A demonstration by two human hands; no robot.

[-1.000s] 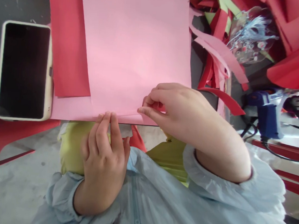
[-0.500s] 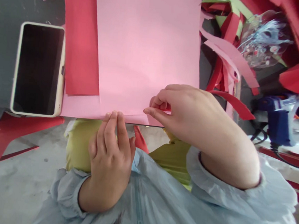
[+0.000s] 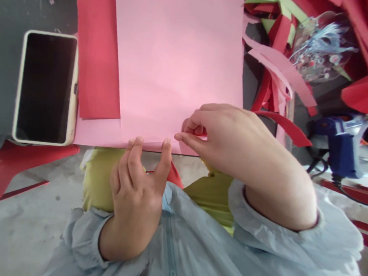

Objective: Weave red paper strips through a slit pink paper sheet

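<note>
At the far left a phone [image 3: 45,87] lies screen up on the dark table [image 3: 10,8], touching the left edge of a red sheet [image 3: 98,56]. The pink sheet [image 3: 177,57] lies partly over that red sheet and reaches down to the near edge of the table.

The left hand [image 3: 137,193] comes up from below, back of the hand to the camera, wrist in a pale blue sleeve [image 3: 79,240]. It is loosely open: the fingertips [image 3: 136,145] of two fingers lie together on the near edge of the pink sheet, and the thumb stands apart to their right, its tip touching the same edge. Whether anything is gripped between them cannot be told.

Just beside it, the right hand [image 3: 222,136] reaches in from the right with the forearm slanting across the body. Its thumb and forefinger are pinched together on the near edge of the pink sheet, where a narrow strip of the paper looks folded up; the other fingers curl in behind. The two hands are close but not touching.

Right of the sheet lies a heap of red, pink and green paper strips [image 3: 276,73], and beyond it a blue glue gun [image 3: 341,145] with a black cord.
</note>
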